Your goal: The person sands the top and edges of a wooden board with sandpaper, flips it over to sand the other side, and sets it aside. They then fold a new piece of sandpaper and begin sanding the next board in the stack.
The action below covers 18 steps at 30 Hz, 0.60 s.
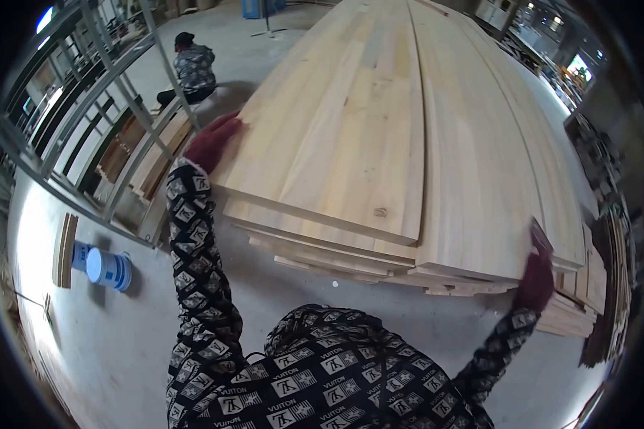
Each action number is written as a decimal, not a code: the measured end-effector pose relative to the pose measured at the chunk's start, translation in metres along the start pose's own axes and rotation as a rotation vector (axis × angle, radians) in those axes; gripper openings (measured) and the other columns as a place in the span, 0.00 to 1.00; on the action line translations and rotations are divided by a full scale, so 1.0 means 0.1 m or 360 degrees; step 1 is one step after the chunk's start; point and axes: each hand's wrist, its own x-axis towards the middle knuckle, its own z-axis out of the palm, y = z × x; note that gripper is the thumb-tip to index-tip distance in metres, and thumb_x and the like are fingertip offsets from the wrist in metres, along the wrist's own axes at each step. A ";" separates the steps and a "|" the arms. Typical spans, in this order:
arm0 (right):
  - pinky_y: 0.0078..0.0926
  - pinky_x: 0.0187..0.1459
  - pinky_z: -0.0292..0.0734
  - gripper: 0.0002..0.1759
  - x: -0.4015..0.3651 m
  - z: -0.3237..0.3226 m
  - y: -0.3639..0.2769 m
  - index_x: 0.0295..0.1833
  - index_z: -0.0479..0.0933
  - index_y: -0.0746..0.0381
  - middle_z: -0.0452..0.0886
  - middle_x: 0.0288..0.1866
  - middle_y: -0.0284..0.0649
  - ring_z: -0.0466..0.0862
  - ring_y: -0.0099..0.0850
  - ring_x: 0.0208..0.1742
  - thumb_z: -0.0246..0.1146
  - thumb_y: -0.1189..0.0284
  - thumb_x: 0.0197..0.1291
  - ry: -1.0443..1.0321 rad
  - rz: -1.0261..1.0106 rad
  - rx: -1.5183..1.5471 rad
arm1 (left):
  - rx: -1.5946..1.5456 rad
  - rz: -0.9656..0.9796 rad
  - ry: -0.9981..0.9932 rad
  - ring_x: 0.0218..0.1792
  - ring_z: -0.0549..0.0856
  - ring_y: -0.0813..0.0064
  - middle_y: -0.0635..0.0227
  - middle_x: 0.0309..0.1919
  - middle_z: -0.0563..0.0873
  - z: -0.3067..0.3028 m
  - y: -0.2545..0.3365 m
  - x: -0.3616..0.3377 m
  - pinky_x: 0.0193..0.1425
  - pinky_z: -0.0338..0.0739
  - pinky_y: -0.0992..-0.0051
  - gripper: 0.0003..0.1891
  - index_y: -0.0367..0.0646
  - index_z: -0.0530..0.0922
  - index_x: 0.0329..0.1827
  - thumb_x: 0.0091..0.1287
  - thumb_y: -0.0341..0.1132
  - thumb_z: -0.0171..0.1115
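Wide pale wooden panels (336,143) lie stacked in front of me, their near ends uneven. My left hand (213,141), in a dark red glove, is at the left edge of the top left panel; its fingers are blurred against the edge. On the right, my right hand (537,279), gloved in the same red, is at the near end of the right-hand panels (472,157). A small dark flat object (541,234) shows at its fingertips, too blurred to name. Whether either hand grips anything is unclear.
A metal frame rack (114,79) stands at the left, with timber (161,154) beside it. Blue-and-white buckets (109,269) are on the floor. A person (192,70) sits low beyond the rack. More wood pieces (612,264) line the right side.
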 end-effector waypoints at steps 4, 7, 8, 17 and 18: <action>0.32 0.60 0.69 0.19 -0.26 0.21 -1.18 0.55 0.76 0.64 0.80 0.52 0.44 0.77 0.38 0.57 0.60 0.80 0.56 0.0018 -0.0741 0.1050 | -0.0170 -0.0037 -0.0005 0.58 0.74 0.73 0.63 0.56 0.78 -0.09 -0.19 0.08 0.65 0.63 0.77 0.27 0.37 0.70 0.64 0.68 0.47 0.55; 0.35 0.59 0.70 0.19 -0.45 0.18 -1.58 0.53 0.77 0.63 0.80 0.51 0.45 0.78 0.41 0.55 0.61 0.80 0.52 0.0149 -0.1107 0.0660 | -0.0052 0.0007 0.0077 0.59 0.73 0.75 0.63 0.58 0.77 -0.25 -0.61 0.25 0.65 0.63 0.77 0.25 0.37 0.72 0.63 0.69 0.46 0.55; 0.38 0.58 0.70 0.18 -0.41 0.12 -1.57 0.51 0.78 0.63 0.80 0.50 0.45 0.78 0.42 0.54 0.61 0.80 0.52 0.0016 -0.1190 0.0760 | 0.0119 0.0119 0.0079 0.59 0.74 0.75 0.63 0.58 0.76 -0.31 -0.74 0.31 0.65 0.63 0.77 0.25 0.37 0.72 0.62 0.69 0.45 0.55; 0.35 0.43 0.77 0.11 -0.02 -0.07 0.34 0.48 0.76 0.64 0.80 0.46 0.48 0.82 0.45 0.43 0.59 0.71 0.62 0.0265 -0.0564 -0.0335 | 0.0016 0.0329 -0.0100 0.64 0.71 0.73 0.61 0.62 0.74 -0.61 -1.11 0.46 0.70 0.61 0.77 0.20 0.34 0.68 0.65 0.73 0.33 0.47; 0.34 0.43 0.77 0.10 -0.02 -0.09 0.27 0.47 0.76 0.64 0.80 0.46 0.48 0.82 0.45 0.43 0.59 0.72 0.62 0.0298 -0.0545 -0.0164 | 0.0419 0.0398 -0.0043 0.65 0.70 0.72 0.61 0.63 0.73 -0.63 -1.05 0.45 0.70 0.61 0.77 0.20 0.34 0.68 0.65 0.73 0.31 0.46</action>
